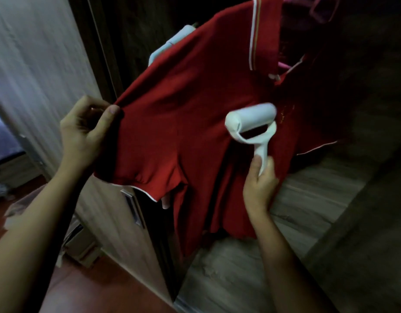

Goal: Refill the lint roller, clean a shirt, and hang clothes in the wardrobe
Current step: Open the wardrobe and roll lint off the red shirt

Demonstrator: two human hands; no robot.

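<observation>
A red polo shirt [195,114] with a white-striped collar hangs on a pink hanger [285,64] inside the open wardrobe. My left hand [86,132] pinches the edge of its left sleeve and pulls the cloth taut. My right hand [260,186] grips the handle of a white lint roller [251,119], whose roll rests on the shirt's chest. The roller looks slightly blurred.
The wardrobe door [37,64] stands open at the left, with a metal handle [134,208] on the panel below the sleeve. A light blue hanger [170,41] shows behind the shirt's shoulder. The wardrobe's wooden shelf [285,222] runs under the shirt. Red-brown floor [93,290] lies below.
</observation>
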